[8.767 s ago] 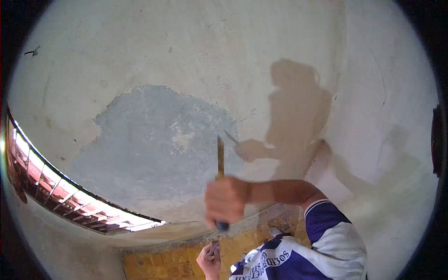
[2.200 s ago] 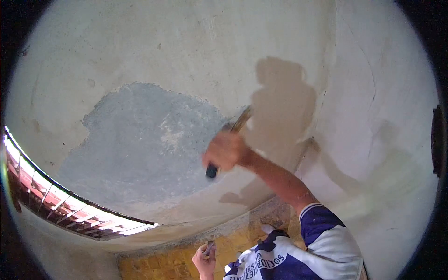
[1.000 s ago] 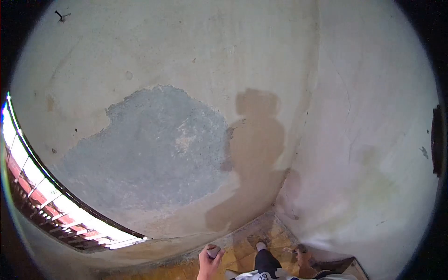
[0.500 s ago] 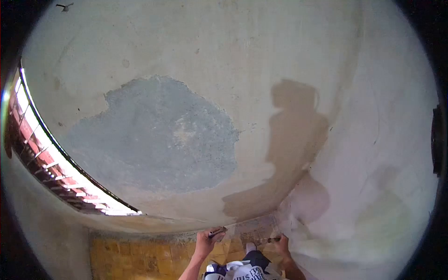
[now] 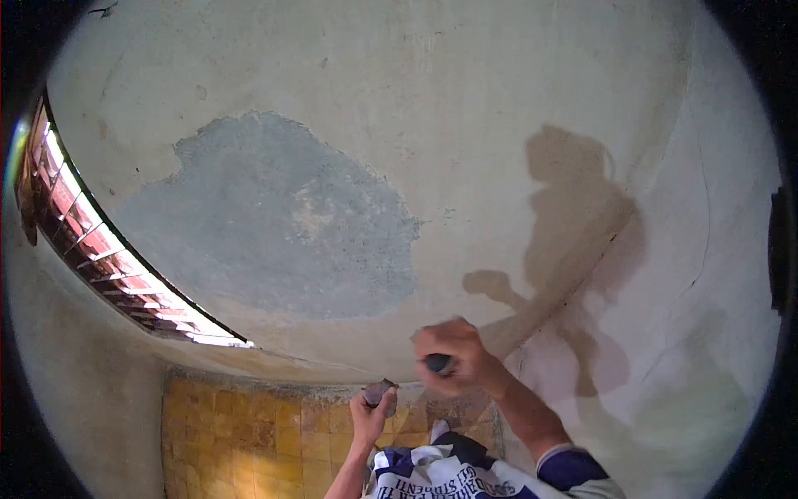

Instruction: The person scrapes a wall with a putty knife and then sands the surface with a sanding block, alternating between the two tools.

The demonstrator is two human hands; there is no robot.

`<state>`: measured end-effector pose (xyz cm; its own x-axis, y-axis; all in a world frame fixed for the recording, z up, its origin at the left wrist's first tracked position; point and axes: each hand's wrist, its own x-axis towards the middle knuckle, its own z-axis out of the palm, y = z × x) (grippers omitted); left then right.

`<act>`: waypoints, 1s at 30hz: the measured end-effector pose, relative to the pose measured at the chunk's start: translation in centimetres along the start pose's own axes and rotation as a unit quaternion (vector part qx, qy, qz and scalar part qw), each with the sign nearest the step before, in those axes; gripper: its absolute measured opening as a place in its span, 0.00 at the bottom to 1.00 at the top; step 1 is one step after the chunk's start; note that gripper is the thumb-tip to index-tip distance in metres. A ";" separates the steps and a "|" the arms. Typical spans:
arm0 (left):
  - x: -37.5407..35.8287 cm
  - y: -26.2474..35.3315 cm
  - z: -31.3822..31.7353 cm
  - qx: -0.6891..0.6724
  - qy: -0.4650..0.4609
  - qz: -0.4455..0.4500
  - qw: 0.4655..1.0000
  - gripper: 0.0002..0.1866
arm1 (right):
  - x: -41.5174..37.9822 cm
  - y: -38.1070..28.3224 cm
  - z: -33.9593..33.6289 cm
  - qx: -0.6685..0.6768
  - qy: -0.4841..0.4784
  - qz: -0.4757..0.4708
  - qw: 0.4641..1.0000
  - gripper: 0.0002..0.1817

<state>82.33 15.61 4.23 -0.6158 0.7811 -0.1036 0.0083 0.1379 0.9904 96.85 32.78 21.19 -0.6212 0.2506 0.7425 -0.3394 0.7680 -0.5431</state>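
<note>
My left hand point(image 5: 366, 422) is closed around a scraper, whose flat grey-brown blade point(image 5: 379, 392) shows above the thumb, low in front of the wall's foot. Higher and to the right, my right hand point(image 5: 453, 353) is wrapped around a dark-handled tool point(image 5: 438, 363). The round handle end points toward me, and the tool's far end is hidden behind the slightly blurred fist. Right in front of this hand is the pale wall point(image 5: 449, 266), with a rough-edged grey patch point(image 5: 332, 241) to the upper left of the fist.
A barred window point(image 5: 116, 270) runs along the left. Another wall point(image 5: 706, 249) meets the pale one at a corner on the right. Yellow-brown tiles point(image 5: 241, 432) cover the floor, and a shadow point(image 5: 565, 200) of a person falls on the wall.
My right hand has risen and moved left with its tool, up in front of the wall. My left hand has turned its scraper so the flat blade shows. The view has shifted slightly.
</note>
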 end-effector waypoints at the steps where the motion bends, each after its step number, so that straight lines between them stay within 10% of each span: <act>1: -0.2 -0.5 0.2 0.002 0.006 0.027 1.000 0.12 | 2.4 -0.5 0.4 -0.068 -0.026 -0.073 0.995 0.10; 6: -1.1 -2.4 0.3 0.033 0.018 0.032 0.999 0.10 | 8.1 -1.4 5.4 -0.139 -0.025 -0.277 0.951 0.15; 13: -2.8 -2.4 -0.3 -0.030 0.069 0.019 0.997 0.08 | 8.2 0.9 7.9 -0.194 -0.089 -0.326 0.921 0.11; 24: -2.3 -3.1 -1.8 0.012 0.068 0.033 0.997 0.08 | 8.3 5.6 9.2 -0.247 -0.079 -0.247 0.934 0.08; 26: -2.6 -3.1 -2.0 0.030 0.057 0.046 0.997 0.09 | 9.3 9.1 5.8 -0.405 -0.080 -0.065 0.909 0.07; 30: -1.6 -4.6 -2.3 -0.058 0.053 0.072 0.994 0.11 | 2.7 6.5 4.9 -0.301 -0.160 0.006 0.940 0.07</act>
<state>81.40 12.33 0.08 -0.6940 0.7187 0.0435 0.0149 -0.0460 0.9988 89.52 35.57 17.71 -0.8358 0.1458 0.5294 0.0710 0.9847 -0.1591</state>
